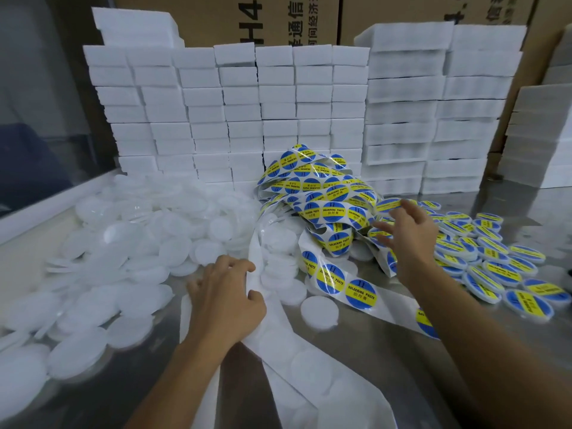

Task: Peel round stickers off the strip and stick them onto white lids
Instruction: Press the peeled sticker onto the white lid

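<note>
Between the two hands, on the steel table (387, 342), the glossy paper strip of round blue-and-yellow stickers (334, 280) runs on a diagonal from the tangled heap at centre down toward the right forearm. Left hand (226, 301): fingers curled round the spent white backing strip (278, 342), which trails off toward the near edge. Right hand (405, 230): fingers spread and relaxed over the tangle and the nearest finished lids; whether a fingertip carries a sticker, cannot tell. Bare round white plastic lids (130, 239) heaped left of the left hand, one loose lid (318, 311) just beside the strip. Stickered lids (495, 261) lie right of the right hand. Judgement: next full sticker sits nearer the right hand; left hand is nearer the bare lids. Stacked white foam blocks (278, 113) wall off the back; open steel only near the front.
</note>
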The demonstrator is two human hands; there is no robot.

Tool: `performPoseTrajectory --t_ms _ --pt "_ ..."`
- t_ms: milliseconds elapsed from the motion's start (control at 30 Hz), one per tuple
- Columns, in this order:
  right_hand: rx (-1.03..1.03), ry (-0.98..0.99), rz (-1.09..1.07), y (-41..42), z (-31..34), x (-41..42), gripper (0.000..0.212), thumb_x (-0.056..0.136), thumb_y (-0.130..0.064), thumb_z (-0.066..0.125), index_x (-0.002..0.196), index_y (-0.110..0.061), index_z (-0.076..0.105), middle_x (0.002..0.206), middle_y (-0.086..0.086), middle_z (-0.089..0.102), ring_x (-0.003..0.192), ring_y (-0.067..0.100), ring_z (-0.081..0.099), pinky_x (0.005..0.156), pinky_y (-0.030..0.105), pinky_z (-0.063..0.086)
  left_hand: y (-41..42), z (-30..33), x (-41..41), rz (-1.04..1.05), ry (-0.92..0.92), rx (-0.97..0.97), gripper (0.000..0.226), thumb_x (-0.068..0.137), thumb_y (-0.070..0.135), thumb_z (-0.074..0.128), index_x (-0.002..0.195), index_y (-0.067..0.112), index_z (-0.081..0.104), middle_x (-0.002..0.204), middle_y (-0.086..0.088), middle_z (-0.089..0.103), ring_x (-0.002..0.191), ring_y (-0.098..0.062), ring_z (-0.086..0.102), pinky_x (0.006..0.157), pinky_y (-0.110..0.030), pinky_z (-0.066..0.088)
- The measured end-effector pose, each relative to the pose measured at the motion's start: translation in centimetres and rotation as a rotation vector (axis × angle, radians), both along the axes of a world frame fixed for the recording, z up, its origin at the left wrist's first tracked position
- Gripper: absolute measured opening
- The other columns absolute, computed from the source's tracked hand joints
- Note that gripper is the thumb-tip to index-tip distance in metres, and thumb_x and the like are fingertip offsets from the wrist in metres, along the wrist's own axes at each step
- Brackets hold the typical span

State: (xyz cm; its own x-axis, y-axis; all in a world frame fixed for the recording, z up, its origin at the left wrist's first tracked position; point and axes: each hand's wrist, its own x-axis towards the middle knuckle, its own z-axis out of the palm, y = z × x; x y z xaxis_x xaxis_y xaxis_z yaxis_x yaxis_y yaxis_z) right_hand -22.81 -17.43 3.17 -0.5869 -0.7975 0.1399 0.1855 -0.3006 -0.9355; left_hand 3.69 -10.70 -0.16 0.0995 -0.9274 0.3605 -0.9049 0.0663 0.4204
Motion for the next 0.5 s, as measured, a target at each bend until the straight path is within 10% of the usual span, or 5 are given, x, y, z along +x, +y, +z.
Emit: performPoseTrajectory --t_ms 233,500 --pt "0.172 0.012 -0.008 -2.6 -0.5 -2.6 0.060 0.099 -0.008 0.047 0.154 -0.018 0.026 0.118 0.005 0.049 0.069 0.021 0.071 0.052 0.025 0.059 0.2 0.6 0.8 0.195 -0.127 0.064 0.042 0.079 0.020 0.056 0.120 0.028 0.055 0.122 0.001 0.048 0.116 -0.025 0.044 0.090 -0.041 0.037" --pt "0.210 0.149 -0.096 -1.3 -0.4 -2.2 0.054 0.094 -0.010 0.052 0.146 -0.013 0.039 0.119 0.015 0.057 0.070 0.026 0.073 0.063 0.032 0.059 0.0 0.3 2.0 0.250 -0.071 0.052 0.033 0.081 -0.001 0.056 0.110 0.015 0.060 0.106 -0.007 0.063 0.099 -0.029 0.060 0.081 -0.041 0.052"
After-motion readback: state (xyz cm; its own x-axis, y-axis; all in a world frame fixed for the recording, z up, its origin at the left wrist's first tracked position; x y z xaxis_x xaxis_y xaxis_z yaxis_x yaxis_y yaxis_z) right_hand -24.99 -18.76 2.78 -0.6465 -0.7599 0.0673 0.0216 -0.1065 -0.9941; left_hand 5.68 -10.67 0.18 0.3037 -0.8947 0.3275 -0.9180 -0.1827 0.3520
